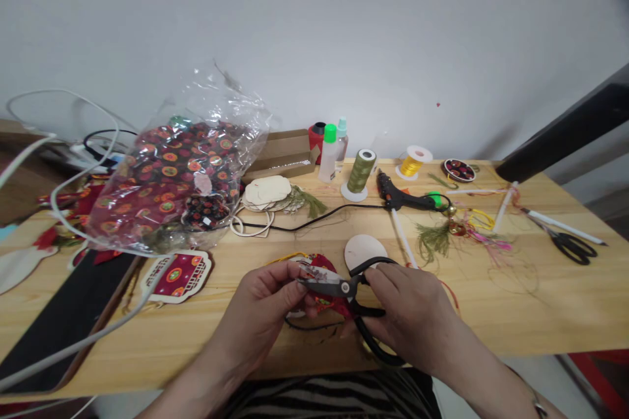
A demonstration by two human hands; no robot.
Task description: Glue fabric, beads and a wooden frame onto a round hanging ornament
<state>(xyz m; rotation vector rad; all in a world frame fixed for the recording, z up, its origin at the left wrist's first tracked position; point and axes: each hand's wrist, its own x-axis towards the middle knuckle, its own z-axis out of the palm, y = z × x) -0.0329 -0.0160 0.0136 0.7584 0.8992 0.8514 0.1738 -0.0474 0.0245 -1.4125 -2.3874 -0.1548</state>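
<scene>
Black-handled scissors (345,288) lie across the middle in front of me, their blades pointing left. My right hand (410,308) has its fingers in and around the handle loops. At the blade tips, my left hand (275,308) is closed in a pinch; the blades partly cover what lies between its fingertips. Just behind and below the blades is a red patterned fabric piece (329,302), close to the left fingertips and largely covered. A dark cord (314,327) curves beneath it. A pale round wooden disc (364,251) rests just beyond the scissors.
A glue gun (393,193), green thread spool (361,173) and yellow spool (413,162) stand behind. Left are a plastic bag of patterned fabric (171,177), a dark phone-like slab (73,321) and a white cable (113,324). Another pair of scissors (572,247) lies right.
</scene>
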